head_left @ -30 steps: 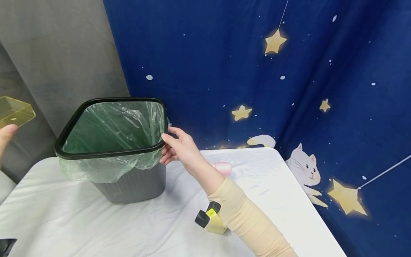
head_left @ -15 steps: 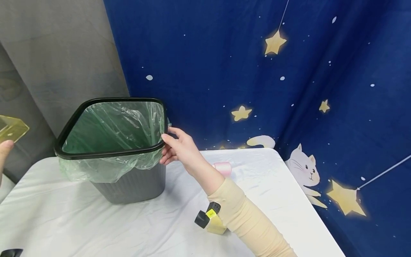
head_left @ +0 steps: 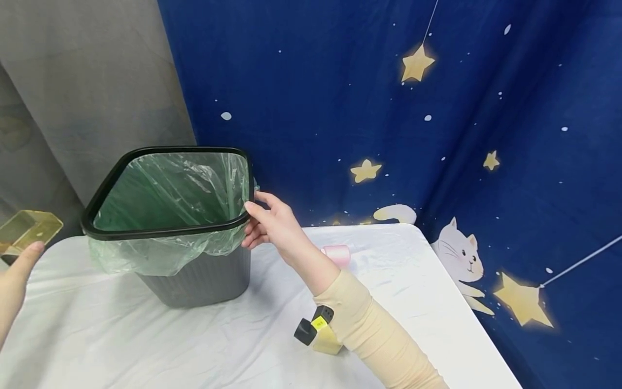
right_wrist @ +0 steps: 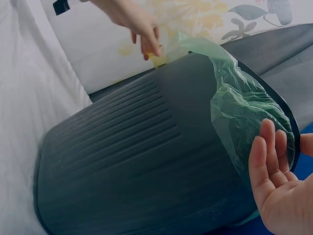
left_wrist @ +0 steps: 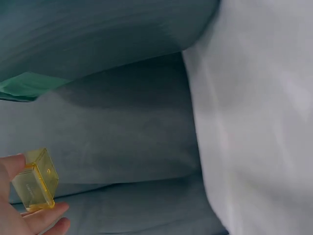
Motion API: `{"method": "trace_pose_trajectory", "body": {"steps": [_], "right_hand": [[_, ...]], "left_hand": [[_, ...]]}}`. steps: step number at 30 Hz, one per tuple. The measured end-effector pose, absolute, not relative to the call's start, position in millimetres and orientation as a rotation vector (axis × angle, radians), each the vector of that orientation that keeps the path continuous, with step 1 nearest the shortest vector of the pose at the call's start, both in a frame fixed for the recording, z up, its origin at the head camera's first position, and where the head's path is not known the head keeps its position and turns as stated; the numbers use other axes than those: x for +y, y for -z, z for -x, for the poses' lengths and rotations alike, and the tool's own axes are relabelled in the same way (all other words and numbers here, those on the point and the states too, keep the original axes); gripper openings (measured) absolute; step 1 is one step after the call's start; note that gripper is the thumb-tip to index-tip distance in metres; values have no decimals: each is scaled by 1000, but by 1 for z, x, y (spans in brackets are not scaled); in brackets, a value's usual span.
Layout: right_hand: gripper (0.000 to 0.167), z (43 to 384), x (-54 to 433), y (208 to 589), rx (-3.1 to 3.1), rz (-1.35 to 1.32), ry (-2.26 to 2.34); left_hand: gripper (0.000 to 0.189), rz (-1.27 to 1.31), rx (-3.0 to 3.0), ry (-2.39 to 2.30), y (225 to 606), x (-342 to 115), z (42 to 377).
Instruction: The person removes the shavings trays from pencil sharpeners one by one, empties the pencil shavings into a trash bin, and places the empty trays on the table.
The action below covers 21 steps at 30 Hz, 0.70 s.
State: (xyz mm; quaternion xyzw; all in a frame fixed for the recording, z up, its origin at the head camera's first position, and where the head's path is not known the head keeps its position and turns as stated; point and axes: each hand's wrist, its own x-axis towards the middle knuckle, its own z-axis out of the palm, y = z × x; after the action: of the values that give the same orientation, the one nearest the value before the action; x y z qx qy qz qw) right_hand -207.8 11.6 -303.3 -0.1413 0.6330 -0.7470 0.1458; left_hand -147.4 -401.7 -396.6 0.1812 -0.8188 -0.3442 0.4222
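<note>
A grey trash bin (head_left: 204,283) with a black rim (head_left: 146,234) stands upright on the table. It is lined with a thin green plastic bag (head_left: 141,258) folded over the rim. My right hand (head_left: 278,227) grips the rim's right side, thumb on top and the other fingers below, against the bag (right_wrist: 234,105). Left of the bin, my left hand (head_left: 14,286) holds a small clear yellow plastic box (head_left: 39,226). In the left wrist view the box (left_wrist: 36,181) sits between thumb and fingers, its hollow inside partly visible.
A pink cylindrical item (head_left: 339,254) lies on the white-covered table (head_left: 126,346), partly behind my right forearm. A wrist camera (head_left: 316,327) hangs from the right sleeve. Grey and dark blue star-patterned curtains (head_left: 311,108) hang close behind the bin.
My left hand has come down and then rightward into view with the yellow box, whose tilt has altered. The right hand and the bin have kept their places.
</note>
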Motion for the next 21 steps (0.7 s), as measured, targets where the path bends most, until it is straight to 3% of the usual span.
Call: {"method": "trace_pose_trajectory", "body": {"steps": [12,21], "right_hand": [[55,208,12,304,1819,411,2154],[54,209,12,303,1823,412,2150]], "left_hand": [[59,-675,-2037,1027,410,-366,131],[73,-753,-2380,1068,433,-375,127]]}}
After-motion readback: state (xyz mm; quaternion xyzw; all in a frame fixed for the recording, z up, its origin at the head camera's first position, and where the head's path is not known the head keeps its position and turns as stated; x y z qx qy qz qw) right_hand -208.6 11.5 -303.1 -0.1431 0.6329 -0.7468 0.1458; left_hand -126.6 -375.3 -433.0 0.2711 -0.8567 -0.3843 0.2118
